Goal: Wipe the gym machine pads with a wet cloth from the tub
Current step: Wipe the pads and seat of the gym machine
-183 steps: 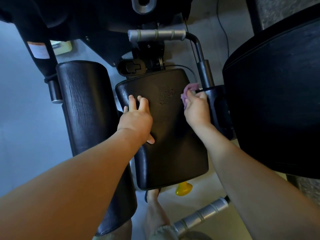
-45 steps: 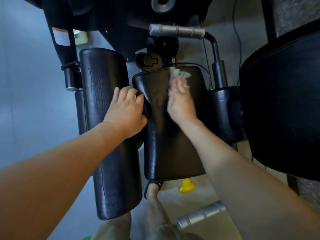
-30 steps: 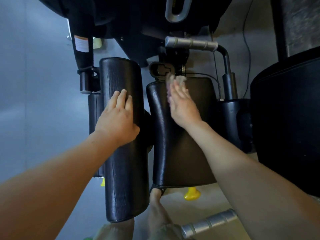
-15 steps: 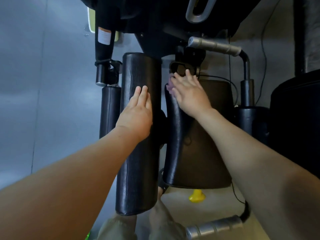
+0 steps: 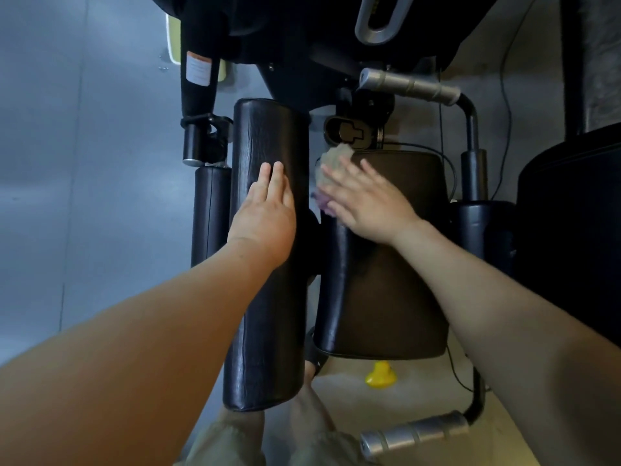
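Far right: a broad black cushion (image 5: 571, 230), cut off by the frame edge. Left of centre: a tall black roller pad (image 5: 272, 348), upright, skin cracked and creased. Just beside it on the right: a flat rectangular pad (image 5: 386, 304), glossy along the left edge, browner across the face. Behind the tall roller, on its left: a slimmer black roller (image 5: 210, 213).

Flat against the tall roller pad's upper half: the left hand (image 5: 265, 213), fingers straight and pressed together, thumb out of sight; grips nothing. On the flat pad's upper left corner: the right hand (image 5: 366, 203), fingers straight and spread; presses the cloth (image 5: 336, 156) against that corner.

Above the flat pad: a grey ribbed handle (image 5: 406, 84) on a bent black bar. Bottom right: a second grey handle (image 5: 413, 432). Of the cloth, only two parts showing past the fingers, pale at the top and purple lower down on the left; the rest hidden under the palm. Below the flat pad's lower edge: a small yellow knob (image 5: 379, 376).
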Demonstrator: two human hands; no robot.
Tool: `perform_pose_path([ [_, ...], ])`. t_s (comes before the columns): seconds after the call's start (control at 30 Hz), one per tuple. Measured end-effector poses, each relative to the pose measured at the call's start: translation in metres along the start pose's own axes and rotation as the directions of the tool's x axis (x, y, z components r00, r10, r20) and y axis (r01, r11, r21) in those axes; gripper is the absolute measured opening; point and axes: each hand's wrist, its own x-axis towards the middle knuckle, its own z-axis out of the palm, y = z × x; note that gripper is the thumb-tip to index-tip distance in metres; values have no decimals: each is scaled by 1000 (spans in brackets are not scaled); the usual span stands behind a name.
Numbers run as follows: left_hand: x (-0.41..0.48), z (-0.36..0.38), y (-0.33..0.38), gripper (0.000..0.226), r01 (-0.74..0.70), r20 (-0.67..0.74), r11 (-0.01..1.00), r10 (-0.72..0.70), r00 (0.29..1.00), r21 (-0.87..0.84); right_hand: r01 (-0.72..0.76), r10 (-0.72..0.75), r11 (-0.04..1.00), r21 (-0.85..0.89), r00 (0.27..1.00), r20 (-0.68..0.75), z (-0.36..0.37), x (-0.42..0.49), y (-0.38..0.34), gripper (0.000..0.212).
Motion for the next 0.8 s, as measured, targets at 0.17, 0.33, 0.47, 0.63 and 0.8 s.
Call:
perform_pose_path([
  [0.17, -6, -9, 3, 87, 25, -3, 998, -26, 1000, -64, -137, 149, 981, 136, 985, -83, 16, -16, -15, 55],
  [0.33, -10, -17, 6, 86, 38, 16, 997, -37, 999, -70, -120, 135, 980, 158, 987, -84, 39, -71, -39, 57],
  [0.47, -10, -16, 4, 85, 41, -9, 995, -42, 999, -90, -71, 80, 985, 160, 996, -47, 52, -115, -71, 54],
  [0.63, -22, -20, -2, 79, 27, -107, 999, -30, 994, -28, 185, -188, 980, 72, 982, 27, 63, -151, -92, 49],
  [0.8, -41, -14, 7, 79, 37, -101, 998, -42, 994, -57, 158, -157, 986, -52, 987, 18, 42, -95, -53, 50],
])
